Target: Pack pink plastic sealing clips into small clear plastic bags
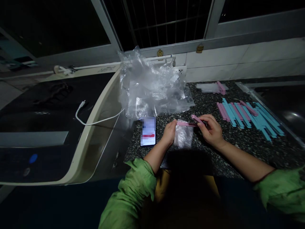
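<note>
My left hand (170, 132) is closed at the left end of a narrow pink strip (187, 124), which lies across the top of a small clear plastic bag (183, 137). Whether that strip is on the bag or inside it, I cannot tell. My right hand (211, 130) pinches another slim pink strip (197, 119), tilted, its lower end close to the right end of the first one. To the right of that hand, pink strips (222, 112) and light blue strips (262, 122) lie in a loose group on the speckled dark counter (202, 95).
A lit phone (148, 132) lies left of my hands. Behind it is a heap of clear plastic bags (152, 86). A washing machine (81, 152) with a white cable (95, 122) stands at left. A sink (290, 114) is at right. A bagged bundle (209, 88) lies near the wall.
</note>
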`<state>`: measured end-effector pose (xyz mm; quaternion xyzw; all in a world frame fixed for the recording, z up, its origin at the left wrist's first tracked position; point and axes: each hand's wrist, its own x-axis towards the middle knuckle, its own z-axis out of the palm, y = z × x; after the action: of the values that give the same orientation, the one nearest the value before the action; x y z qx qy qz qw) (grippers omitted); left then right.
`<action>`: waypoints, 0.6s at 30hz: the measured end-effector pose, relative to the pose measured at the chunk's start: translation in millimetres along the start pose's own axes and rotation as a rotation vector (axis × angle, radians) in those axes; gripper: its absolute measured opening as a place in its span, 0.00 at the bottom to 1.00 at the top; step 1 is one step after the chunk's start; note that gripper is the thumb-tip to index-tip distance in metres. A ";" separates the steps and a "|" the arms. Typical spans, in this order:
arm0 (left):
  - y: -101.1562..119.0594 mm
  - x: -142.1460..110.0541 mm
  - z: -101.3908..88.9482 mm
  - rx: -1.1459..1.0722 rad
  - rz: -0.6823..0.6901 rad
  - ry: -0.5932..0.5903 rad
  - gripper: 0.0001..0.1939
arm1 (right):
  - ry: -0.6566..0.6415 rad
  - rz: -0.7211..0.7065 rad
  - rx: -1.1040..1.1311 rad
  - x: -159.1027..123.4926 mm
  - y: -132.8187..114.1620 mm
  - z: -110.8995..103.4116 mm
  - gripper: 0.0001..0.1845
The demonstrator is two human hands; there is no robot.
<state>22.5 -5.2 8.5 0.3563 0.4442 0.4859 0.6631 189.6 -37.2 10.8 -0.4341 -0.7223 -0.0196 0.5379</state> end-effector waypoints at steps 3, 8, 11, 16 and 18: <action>2.0 -0.7 0.2 -0.011 -0.001 -0.001 0.19 | 0.020 -0.006 0.009 0.2 1.0 -0.5 0.06; 2.9 0.3 -0.9 -0.014 0.011 0.021 0.19 | 0.046 0.022 0.010 0.0 4.1 -2.6 0.06; 2.5 1.6 -1.7 -0.020 0.012 0.037 0.19 | 0.054 0.030 0.021 -0.8 5.7 -3.6 0.06; 2.5 2.6 -3.0 -0.031 0.025 0.053 0.18 | 0.060 0.069 0.063 -4.1 9.8 -3.2 0.07; 2.5 2.7 -3.6 -0.038 0.028 0.055 0.18 | 0.060 0.101 0.083 -5.4 12.1 -2.8 0.07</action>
<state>18.7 -1.7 8.9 0.3362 0.4481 0.5132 0.6502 199.8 -34.2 2.4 -0.4466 -0.6832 0.0247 0.5772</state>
